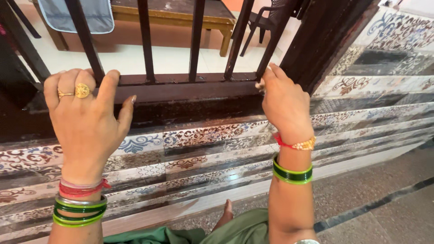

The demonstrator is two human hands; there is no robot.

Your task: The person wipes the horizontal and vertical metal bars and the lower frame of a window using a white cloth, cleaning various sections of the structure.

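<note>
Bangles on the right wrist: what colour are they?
The bangles on the right hand are green, dark between lighter edges, shown best in the head view.

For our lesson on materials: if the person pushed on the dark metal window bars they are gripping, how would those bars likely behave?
The dark metal window bars probably stay stiff, being set into a heavy dark frame rail. The glossy finish may feel slippery. The left hand and right hand rest there without visible bending.

No packages, labels, signs or screens in view.
</note>
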